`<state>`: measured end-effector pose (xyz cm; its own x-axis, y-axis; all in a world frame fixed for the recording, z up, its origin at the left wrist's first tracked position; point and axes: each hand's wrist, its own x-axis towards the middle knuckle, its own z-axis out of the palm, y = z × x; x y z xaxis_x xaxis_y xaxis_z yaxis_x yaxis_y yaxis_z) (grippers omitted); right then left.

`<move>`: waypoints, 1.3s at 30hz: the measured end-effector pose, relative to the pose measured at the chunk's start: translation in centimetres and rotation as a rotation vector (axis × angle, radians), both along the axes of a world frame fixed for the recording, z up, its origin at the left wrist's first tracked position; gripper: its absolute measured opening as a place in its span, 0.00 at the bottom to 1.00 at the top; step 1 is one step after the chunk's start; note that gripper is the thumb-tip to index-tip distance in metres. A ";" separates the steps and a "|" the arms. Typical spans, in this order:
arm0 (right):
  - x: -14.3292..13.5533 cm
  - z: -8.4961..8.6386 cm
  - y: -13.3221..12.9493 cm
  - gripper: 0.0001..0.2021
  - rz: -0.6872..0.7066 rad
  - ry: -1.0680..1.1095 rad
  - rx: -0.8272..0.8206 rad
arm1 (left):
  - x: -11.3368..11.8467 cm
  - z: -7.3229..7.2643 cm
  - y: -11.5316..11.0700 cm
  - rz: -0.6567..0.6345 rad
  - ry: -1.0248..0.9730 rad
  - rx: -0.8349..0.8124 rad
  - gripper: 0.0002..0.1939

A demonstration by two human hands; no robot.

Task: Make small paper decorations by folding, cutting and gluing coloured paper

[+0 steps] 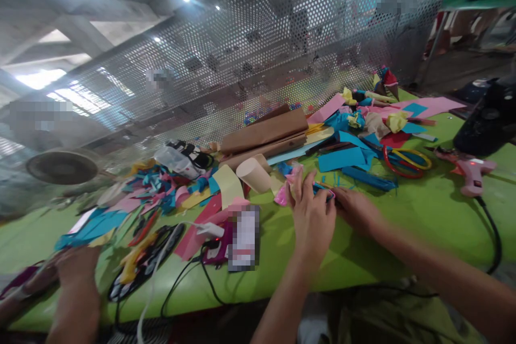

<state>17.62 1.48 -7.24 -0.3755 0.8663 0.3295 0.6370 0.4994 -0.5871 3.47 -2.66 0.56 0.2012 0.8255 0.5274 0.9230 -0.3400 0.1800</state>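
Observation:
Over the green table (278, 274), my left hand (310, 215) and my right hand (358, 209) meet at a small blue and pink paper piece (321, 189). My left thumb and fingers close on it, with some fingers stretched forward. The curled fingers of my right hand grip its right side; the fingertips are partly hidden and slightly blurred. Shiny crumpled pink material (281, 196) lies against my left fingers. Just beyond my hands are a blue paper strip (368, 178) and thin blue scraps.
Red- and yellow-handled scissors (407, 163) and a pink glue gun (473, 174) with a black cord lie right. Brown paper rolls (266, 131) are behind. A power strip (217, 250), cables and paper scraps (157, 188) lie left. Another person's hands (76, 266) rest at far left.

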 end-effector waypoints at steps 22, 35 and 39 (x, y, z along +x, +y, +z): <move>0.6 2.5 -0.2 0.08 -0.022 0.166 -0.201 | -3.5 -2.2 1.8 -0.181 -0.567 -0.170 0.35; 0.3 1.7 0.3 0.11 0.012 0.217 -0.222 | -3.1 -3.6 3.6 -0.265 -0.827 -0.494 0.21; 0.4 1.3 0.4 0.10 0.020 0.258 -0.240 | -3.2 -3.3 3.8 -0.259 -0.811 -0.505 0.19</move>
